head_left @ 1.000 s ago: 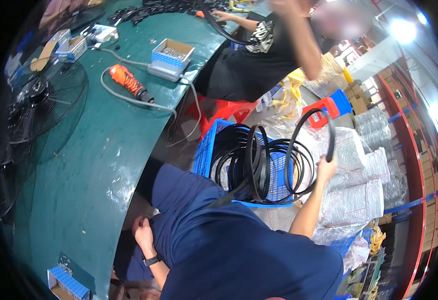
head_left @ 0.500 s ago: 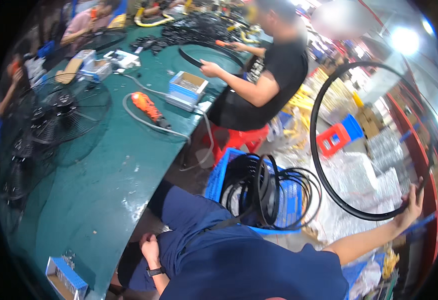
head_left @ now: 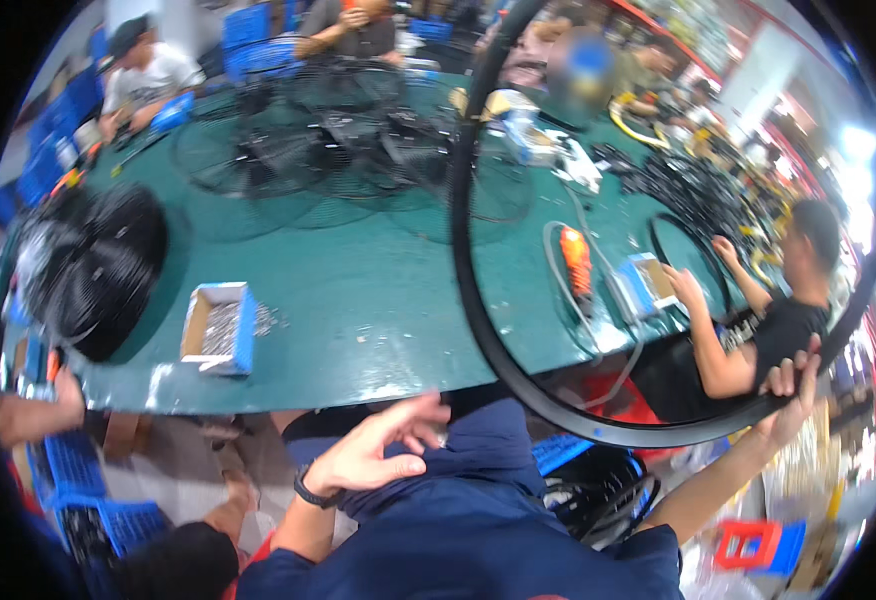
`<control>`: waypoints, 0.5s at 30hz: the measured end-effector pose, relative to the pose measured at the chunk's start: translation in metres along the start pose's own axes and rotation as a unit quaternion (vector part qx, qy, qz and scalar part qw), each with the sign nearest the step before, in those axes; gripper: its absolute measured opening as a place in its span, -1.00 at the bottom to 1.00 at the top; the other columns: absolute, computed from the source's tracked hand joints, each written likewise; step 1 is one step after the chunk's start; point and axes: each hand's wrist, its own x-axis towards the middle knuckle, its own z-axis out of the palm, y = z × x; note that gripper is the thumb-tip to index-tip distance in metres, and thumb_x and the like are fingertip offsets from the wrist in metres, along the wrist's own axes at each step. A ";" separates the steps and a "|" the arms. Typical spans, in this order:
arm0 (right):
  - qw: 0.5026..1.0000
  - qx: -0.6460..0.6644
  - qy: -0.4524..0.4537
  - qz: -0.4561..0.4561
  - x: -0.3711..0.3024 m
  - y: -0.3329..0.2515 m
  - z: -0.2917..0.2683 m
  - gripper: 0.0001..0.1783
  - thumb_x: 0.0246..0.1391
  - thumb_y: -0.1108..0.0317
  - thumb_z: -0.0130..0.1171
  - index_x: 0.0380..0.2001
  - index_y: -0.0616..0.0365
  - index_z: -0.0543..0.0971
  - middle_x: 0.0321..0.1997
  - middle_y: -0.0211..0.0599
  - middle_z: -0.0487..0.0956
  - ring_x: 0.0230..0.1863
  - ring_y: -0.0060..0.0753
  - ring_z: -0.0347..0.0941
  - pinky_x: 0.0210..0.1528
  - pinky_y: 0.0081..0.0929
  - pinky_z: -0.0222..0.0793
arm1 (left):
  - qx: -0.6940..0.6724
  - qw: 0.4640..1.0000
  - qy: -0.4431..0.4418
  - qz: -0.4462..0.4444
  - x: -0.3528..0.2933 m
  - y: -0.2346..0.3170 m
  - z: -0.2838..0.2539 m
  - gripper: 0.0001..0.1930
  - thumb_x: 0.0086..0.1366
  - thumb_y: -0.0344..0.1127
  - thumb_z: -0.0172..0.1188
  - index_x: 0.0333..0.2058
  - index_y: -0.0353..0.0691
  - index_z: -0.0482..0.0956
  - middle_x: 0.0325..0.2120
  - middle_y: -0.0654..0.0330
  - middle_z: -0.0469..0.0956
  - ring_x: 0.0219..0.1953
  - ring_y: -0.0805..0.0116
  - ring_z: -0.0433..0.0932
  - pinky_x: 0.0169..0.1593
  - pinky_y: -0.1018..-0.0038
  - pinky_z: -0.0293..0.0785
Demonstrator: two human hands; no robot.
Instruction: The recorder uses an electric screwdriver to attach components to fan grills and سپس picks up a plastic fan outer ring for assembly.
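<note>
My right hand (head_left: 790,395) grips a large black hoop (head_left: 470,270) by its lower right rim. The hoop stands upright in front of me, and part of the green table (head_left: 358,350) shows through it. My left hand (head_left: 383,447) is held above my lap with fingers apart and nothing in it. On the table, an orange power screwdriver (head_left: 576,265) with a grey cord lies within the hoop's outline. A blue and white box (head_left: 220,330) of small metal parts, seemingly screws, stands near the front edge, with loose ones beside it.
Black wire fan guards (head_left: 328,150) spread across the table's far side; a black bundle (head_left: 98,265) stands at left. A co-worker in black (head_left: 768,330) sits at right by a second black hoop. A blue crate (head_left: 558,452) with black hoops is beside my leg.
My view has swung left toward the table. My right hand has brought the hoop from the right side to the front. My left hand has risen from my lap and opened.
</note>
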 end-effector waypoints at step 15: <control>0.952 0.154 -0.207 0.163 0.029 0.275 0.157 -0.25 0.20 -0.20 -0.26 -0.08 0.43 0.39 -0.40 -0.16 0.52 -0.43 -0.37 0.43 -0.38 -0.35 0.40 | 0.047 0.761 0.521 0.384 0.051 0.128 -0.078 -0.11 -0.15 -0.73 -0.22 0.28 -0.12 -0.06 -0.23 0.09 0.37 -0.50 0.46 0.43 -0.60 0.66 0.40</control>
